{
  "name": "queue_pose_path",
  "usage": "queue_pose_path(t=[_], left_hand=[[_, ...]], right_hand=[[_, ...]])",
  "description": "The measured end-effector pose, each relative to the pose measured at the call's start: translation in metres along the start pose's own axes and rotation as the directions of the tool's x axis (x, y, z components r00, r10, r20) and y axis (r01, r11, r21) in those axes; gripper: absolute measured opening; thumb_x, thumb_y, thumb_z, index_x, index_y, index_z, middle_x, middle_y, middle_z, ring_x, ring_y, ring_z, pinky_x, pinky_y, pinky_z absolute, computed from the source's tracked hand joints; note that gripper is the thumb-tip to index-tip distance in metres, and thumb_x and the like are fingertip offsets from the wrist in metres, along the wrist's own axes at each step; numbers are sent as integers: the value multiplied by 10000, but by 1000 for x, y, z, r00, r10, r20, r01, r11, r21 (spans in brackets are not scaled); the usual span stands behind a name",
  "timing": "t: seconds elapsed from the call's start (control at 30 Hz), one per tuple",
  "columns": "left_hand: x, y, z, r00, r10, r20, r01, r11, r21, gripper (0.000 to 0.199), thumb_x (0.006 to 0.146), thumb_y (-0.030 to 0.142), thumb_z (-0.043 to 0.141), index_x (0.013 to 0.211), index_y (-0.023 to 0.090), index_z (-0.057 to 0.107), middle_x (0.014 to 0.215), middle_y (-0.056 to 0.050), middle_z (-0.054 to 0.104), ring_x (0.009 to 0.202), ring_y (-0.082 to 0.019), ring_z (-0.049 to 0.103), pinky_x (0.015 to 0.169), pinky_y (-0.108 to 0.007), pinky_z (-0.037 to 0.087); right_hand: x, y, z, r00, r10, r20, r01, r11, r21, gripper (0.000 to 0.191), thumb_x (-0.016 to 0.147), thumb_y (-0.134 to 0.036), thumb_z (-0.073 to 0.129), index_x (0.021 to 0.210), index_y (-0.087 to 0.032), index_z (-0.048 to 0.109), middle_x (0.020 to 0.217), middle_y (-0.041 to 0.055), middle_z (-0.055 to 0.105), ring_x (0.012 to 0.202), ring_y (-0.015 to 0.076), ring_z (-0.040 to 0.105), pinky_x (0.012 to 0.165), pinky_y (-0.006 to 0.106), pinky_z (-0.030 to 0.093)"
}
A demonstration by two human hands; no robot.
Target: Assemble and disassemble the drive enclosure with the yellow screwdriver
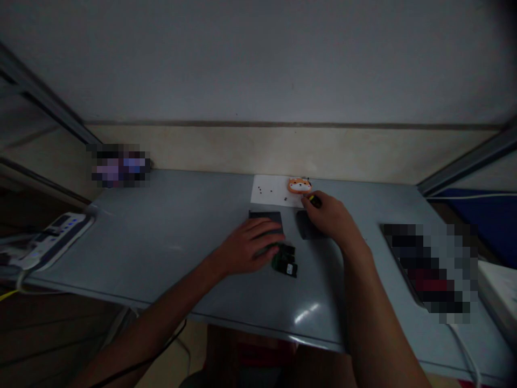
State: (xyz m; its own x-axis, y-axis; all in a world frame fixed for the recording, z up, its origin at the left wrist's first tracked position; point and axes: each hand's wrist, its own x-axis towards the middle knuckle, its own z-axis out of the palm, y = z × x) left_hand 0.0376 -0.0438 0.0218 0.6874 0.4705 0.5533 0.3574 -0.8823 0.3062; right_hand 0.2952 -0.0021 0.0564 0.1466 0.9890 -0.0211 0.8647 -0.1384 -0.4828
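My left hand [258, 245] lies palm down over a dark flat panel [264, 214], its fingers stretched and slightly apart. By its thumb and fingertips is a small green and black circuit board [286, 261] with a white label; whether they touch is hard to tell. My right hand [325, 213] is closed around a screwdriver [315, 201] with a black and yellow handle. Its tip side points at a white sheet of paper [264, 183] holding several tiny dark screws [260, 189]. An orange and white animal-face case [299, 186] sits just beyond. Partly under my right hand is another dark flat piece [307, 226].
The grey table [161, 242] meets a wall at the back. A white power strip [56, 237] with plugs stands at the left edge. On the right lies a blurred-out flat device [424, 269] with a white cable [464, 345]. A pixelated object [121, 166] is at back left.
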Motion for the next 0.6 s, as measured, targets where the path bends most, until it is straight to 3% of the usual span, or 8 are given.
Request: queue_pose_path(t=[0.1, 0.17, 0.37, 0.6], left_hand=[[-8, -11, -3, 986, -105, -132, 106, 994, 2, 280, 996, 172, 575, 1260, 222, 652, 1308, -100, 694, 1257, -227, 629, 1101, -464, 528], [-13, -14, -4, 976, -159, -150, 160, 987, -3, 282, 983, 166, 580, 1248, 226, 656, 1308, -99, 692, 1251, -231, 629, 1104, -480, 521], [-18, -10, -5, 972, -234, -12, 234, 972, 2, 279, 948, 175, 602, 1210, 229, 683, 1297, -86, 703, 1287, -242, 616, 1124, -494, 497], [-18, -8, -7, 972, -230, 55, 228, 973, 26, 197, 939, 192, 640, 1108, 239, 730, 1248, -67, 720, 1315, -247, 586, 1141, -486, 465]], right_hand=[[1, 7, 1, 996, -74, 45, 74, 997, 4, 408, 955, -438, 562, 1284, -231, 686, 1165, 145, 781, 1018, 305, 739, 875, 390, 528], [1, 11, 2, 987, -145, 75, 143, 989, 42, 432, 942, -380, 589, 1338, -218, 649, 1247, 143, 752, 1090, 288, 719, 943, 385, 523], [-3, 16, 1, 959, -262, 108, 256, 964, 68, 443, 937, -277, 594, 1370, -187, 587, 1297, 149, 682, 1179, 280, 665, 1038, 401, 502], [-7, 15, -3, 967, -221, 129, 216, 975, 47, 440, 934, -319, 601, 1359, -208, 586, 1250, 136, 617, 1022, 263, 690, 986, 405, 539]])
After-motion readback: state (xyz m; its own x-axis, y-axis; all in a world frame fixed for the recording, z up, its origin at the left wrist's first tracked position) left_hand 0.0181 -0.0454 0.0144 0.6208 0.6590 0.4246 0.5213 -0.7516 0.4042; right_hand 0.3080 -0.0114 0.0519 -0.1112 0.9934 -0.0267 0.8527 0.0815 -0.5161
